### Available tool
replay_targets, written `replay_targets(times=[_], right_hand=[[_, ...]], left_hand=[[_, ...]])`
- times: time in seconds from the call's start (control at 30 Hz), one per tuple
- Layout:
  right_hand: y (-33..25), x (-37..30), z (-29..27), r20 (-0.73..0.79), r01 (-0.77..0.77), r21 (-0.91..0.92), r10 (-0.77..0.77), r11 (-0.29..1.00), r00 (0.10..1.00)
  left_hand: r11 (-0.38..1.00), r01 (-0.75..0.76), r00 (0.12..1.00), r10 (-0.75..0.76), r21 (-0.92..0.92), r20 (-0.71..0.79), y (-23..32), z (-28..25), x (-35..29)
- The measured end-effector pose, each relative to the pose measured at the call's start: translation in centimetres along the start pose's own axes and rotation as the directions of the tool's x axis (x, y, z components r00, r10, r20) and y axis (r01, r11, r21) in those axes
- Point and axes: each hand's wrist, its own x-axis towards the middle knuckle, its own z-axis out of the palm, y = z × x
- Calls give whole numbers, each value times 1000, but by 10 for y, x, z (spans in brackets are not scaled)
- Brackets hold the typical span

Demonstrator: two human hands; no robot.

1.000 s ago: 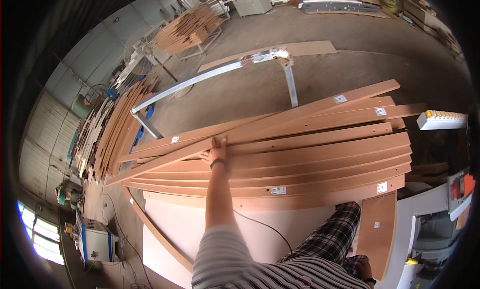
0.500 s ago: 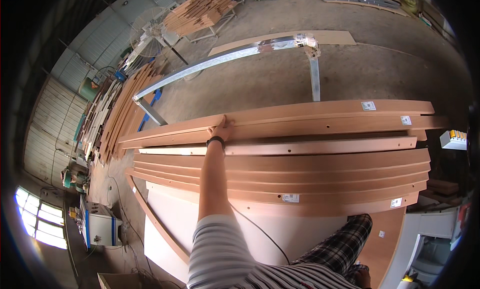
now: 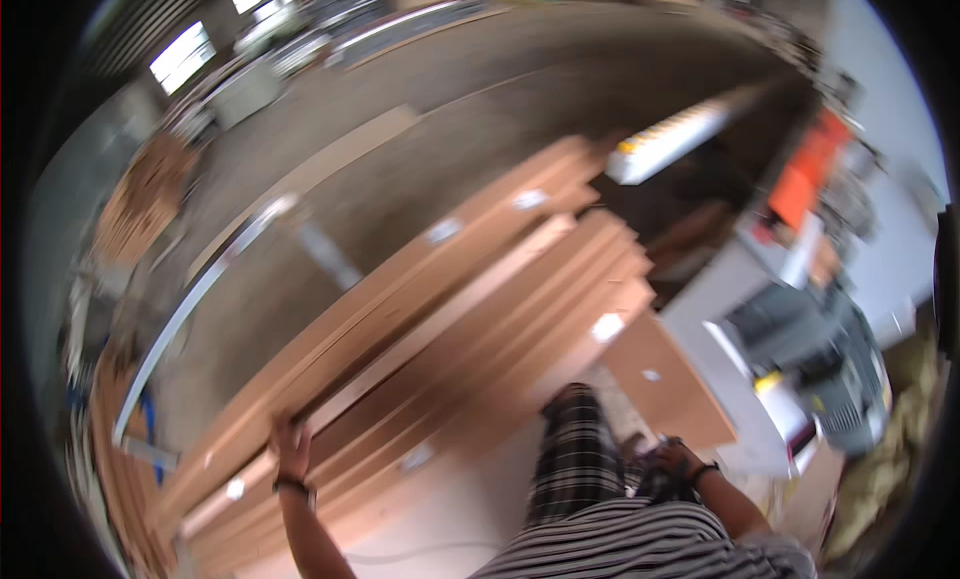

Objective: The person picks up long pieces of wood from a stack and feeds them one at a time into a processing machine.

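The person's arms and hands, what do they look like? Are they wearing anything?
The left hand has no glove, and a dark band goes around its wrist. The right hand has a dark wristband too. The shirt has dark and pale stripes, and its right sleeve leaves the forearm bare. Blur hides smaller details.

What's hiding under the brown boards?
A pale panel sticks out from under the brown boards along their near side. Anything farther underneath is covered by them, so it can't be seen.
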Motion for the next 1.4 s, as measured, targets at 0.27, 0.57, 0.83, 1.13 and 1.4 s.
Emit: replay_targets(times=[0.27, 0.57, 0.83, 1.13, 1.4], right_hand=[[-53, 5, -120, -23, -447, 619, 584, 646, 812], [-4, 0, -318, -413, 518, 838, 816, 168, 404], [-43, 37, -406, -393, 310, 909, 823, 280, 409], [-91, 40, -382, -276, 390, 921, 700, -3, 658], [-124, 88, -352, -542, 509, 502, 204, -699, 815]], left_hand=[[930, 321, 944, -329, 178, 12, 65, 16, 14], [674, -232, 945, 328, -701, 3, 292, 91, -89], [513, -601, 498, 840, -613, 214, 435, 71, -174], [534, -565, 588, 795, -629, 147, 452, 39, -182], [639, -526, 633, 735, -561, 243, 461, 26, -184]])
